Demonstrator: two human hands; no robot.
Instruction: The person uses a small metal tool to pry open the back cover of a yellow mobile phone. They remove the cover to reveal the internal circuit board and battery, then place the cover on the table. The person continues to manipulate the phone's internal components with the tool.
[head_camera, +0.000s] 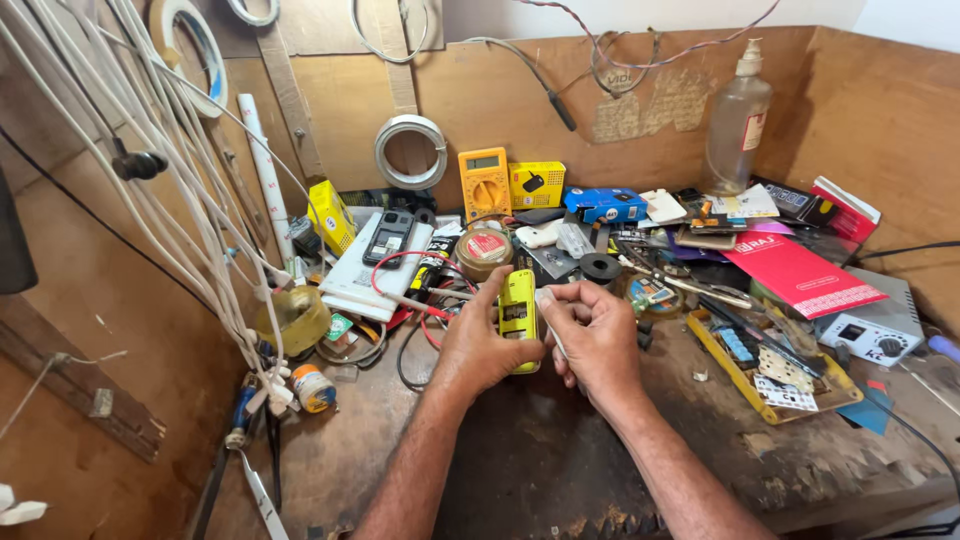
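Observation:
My left hand (478, 345) grips a small yellow mobile phone (518, 315), held upright above the dark worn workbench (520, 460). The phone's back is open and shows its inner parts. My right hand (597, 340) is close beside the phone on the right, its fingers pinched on a small whitish tool or piece (549, 312) that touches the phone's edge. What exactly that piece is cannot be made out. Both forearms come in from the bottom of the view.
Clutter fills the back of the bench: a yellow multimeter (485, 183), a white box with a dark phone (388, 240) on it, a round tin (483, 250), a red booklet (795, 272), a clear pump bottle (738, 120), a power supply (870, 330). White cables (170, 170) hang at left.

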